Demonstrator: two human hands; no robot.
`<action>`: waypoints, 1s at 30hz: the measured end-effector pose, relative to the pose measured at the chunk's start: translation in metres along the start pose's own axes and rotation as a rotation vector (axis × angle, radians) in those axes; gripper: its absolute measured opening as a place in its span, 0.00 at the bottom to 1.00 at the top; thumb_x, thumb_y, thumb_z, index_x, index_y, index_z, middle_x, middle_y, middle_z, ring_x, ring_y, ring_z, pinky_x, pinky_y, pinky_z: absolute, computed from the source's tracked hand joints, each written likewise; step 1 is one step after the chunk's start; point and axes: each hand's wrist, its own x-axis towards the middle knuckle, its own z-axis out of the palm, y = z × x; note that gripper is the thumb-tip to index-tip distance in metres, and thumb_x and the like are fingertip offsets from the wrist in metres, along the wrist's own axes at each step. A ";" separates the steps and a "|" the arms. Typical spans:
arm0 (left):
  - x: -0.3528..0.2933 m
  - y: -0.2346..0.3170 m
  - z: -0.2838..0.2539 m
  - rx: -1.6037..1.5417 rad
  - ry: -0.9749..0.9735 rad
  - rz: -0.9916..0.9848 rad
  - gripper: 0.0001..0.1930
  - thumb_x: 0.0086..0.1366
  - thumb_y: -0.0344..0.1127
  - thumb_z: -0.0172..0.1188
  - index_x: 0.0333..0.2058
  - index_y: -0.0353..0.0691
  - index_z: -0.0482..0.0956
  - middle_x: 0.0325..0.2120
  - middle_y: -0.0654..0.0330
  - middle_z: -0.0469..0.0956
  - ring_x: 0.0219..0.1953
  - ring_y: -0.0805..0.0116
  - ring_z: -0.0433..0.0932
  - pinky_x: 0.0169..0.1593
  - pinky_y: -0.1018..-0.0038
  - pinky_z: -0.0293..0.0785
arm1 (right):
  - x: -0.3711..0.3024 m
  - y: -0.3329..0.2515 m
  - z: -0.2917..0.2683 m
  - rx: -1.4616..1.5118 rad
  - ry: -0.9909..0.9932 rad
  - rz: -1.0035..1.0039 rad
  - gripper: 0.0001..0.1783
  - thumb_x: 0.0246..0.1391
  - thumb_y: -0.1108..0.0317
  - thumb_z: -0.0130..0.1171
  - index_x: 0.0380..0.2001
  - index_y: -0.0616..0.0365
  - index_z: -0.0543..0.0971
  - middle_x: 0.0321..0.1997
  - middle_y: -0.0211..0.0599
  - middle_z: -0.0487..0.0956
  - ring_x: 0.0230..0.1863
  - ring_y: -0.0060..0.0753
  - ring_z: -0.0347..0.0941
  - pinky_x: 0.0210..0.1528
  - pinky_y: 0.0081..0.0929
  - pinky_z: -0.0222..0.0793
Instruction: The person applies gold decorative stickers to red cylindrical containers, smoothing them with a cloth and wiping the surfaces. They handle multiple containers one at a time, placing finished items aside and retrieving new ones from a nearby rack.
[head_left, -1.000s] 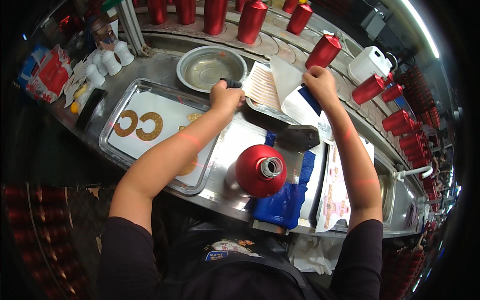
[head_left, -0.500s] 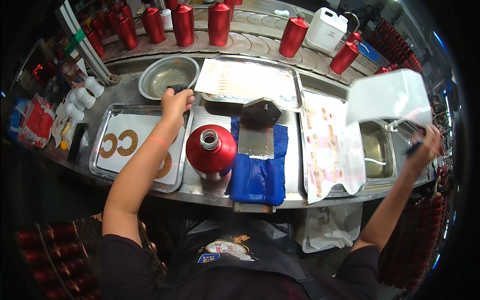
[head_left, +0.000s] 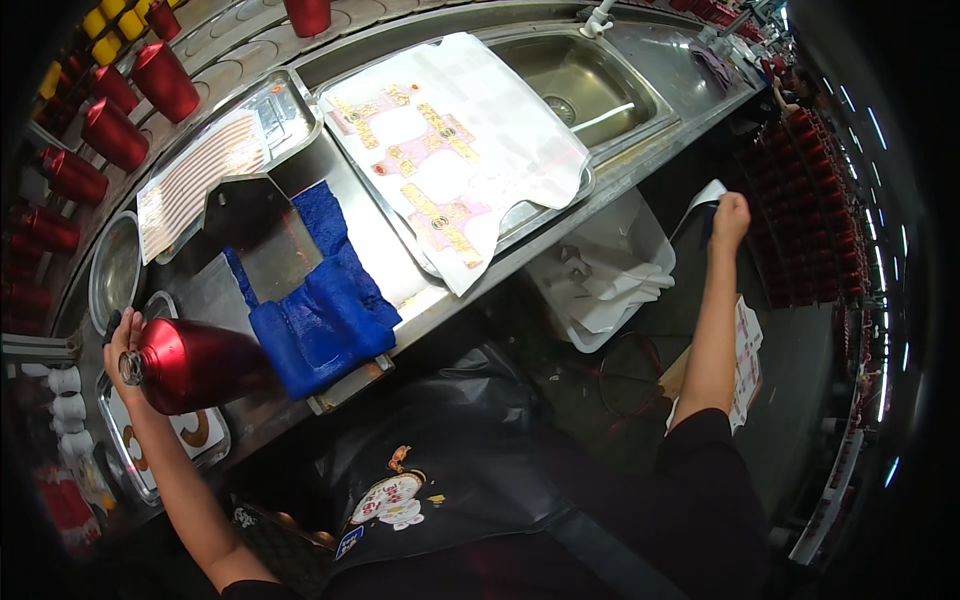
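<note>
My left hand [head_left: 122, 355] is at the far left, beside the neck of a red metal bottle [head_left: 195, 365]. Its fingers are bent, with something small and dark at their tips that I cannot make out. The bottle stands next to a metal stand draped with a wet blue cloth [head_left: 325, 325]. On the right, my right hand [head_left: 733, 220] is closed on a white sheet [head_left: 703, 196], which shows almost edge-on beyond the counter. Something dark blue sits at those fingers too. A white bin [head_left: 590, 335] with crumpled white sheets stands below, left of this hand.
Printed transfer sheets [head_left: 480, 140] lie on a steel tray by the sink [head_left: 590, 95]. Another tray bears a striped sheet [head_left: 200, 180], near a metal basin [head_left: 115, 270]. Red bottles [head_left: 165, 80] line the conveyor. Stacked red bottles [head_left: 800, 210] stand at right.
The view has swung to the right. My right hand has carried the white sheet from above the sink down past the counter's edge. My left hand has drawn back from the basin toward the red bottle.
</note>
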 end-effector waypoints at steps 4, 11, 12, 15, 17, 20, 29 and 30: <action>-0.020 0.012 0.008 -0.187 0.095 0.031 0.13 0.64 0.27 0.66 0.43 0.23 0.79 0.39 0.45 0.83 0.41 0.59 0.86 0.46 0.69 0.84 | -0.029 0.117 0.055 0.038 0.037 0.228 0.15 0.55 0.66 0.55 0.37 0.65 0.84 0.35 0.40 0.84 0.38 0.31 0.78 0.46 0.31 0.73; -0.063 0.062 0.062 0.306 0.154 0.264 0.13 0.61 0.33 0.69 0.39 0.38 0.74 0.34 0.57 0.85 0.30 0.74 0.81 0.30 0.79 0.74 | -0.028 0.192 0.093 -0.577 -0.661 0.246 0.30 0.56 0.46 0.61 0.59 0.47 0.80 0.58 0.41 0.81 0.59 0.41 0.78 0.63 0.34 0.69; -0.060 0.070 0.069 0.313 0.122 0.281 0.13 0.61 0.33 0.69 0.38 0.37 0.74 0.34 0.58 0.85 0.29 0.77 0.79 0.30 0.79 0.70 | -0.025 0.189 0.094 -0.377 -0.564 0.326 0.28 0.54 0.52 0.64 0.56 0.51 0.82 0.56 0.41 0.83 0.58 0.40 0.79 0.62 0.33 0.69; -0.034 0.083 0.097 0.374 -0.008 0.427 0.12 0.61 0.29 0.68 0.32 0.35 0.70 0.31 0.58 0.84 0.33 0.76 0.80 0.38 0.77 0.75 | -0.010 0.157 0.093 -0.102 -0.291 0.309 0.25 0.56 0.60 0.66 0.54 0.61 0.82 0.55 0.43 0.84 0.56 0.36 0.80 0.62 0.30 0.70; -0.012 0.085 0.118 0.492 -0.104 0.456 0.13 0.59 0.29 0.67 0.28 0.34 0.68 0.29 0.58 0.84 0.33 0.77 0.80 0.37 0.77 0.75 | 0.003 0.117 0.085 -0.023 -0.226 0.163 0.22 0.60 0.64 0.64 0.54 0.63 0.82 0.55 0.43 0.84 0.53 0.33 0.80 0.59 0.28 0.72; 0.018 0.083 0.150 0.839 -0.150 0.480 0.13 0.57 0.32 0.67 0.39 0.33 0.78 0.32 0.58 0.84 0.34 0.74 0.81 0.40 0.75 0.75 | 0.009 0.039 0.073 0.151 -0.151 0.055 0.18 0.65 0.69 0.58 0.55 0.65 0.81 0.55 0.41 0.83 0.52 0.29 0.79 0.57 0.24 0.73; 0.062 0.072 0.206 0.972 -0.307 0.532 0.11 0.53 0.29 0.67 0.30 0.33 0.72 0.28 0.54 0.85 0.29 0.66 0.83 0.34 0.71 0.75 | -0.055 -0.159 0.075 0.281 -0.340 -0.097 0.19 0.68 0.75 0.53 0.59 0.65 0.77 0.57 0.40 0.80 0.55 0.28 0.76 0.60 0.24 0.69; 0.063 0.071 0.206 0.960 -0.320 0.532 0.10 0.53 0.29 0.66 0.30 0.34 0.74 0.29 0.55 0.85 0.31 0.62 0.83 0.36 0.69 0.76 | -0.060 -0.171 0.078 0.278 -0.346 -0.111 0.19 0.68 0.75 0.52 0.59 0.66 0.77 0.58 0.40 0.80 0.55 0.27 0.76 0.60 0.24 0.69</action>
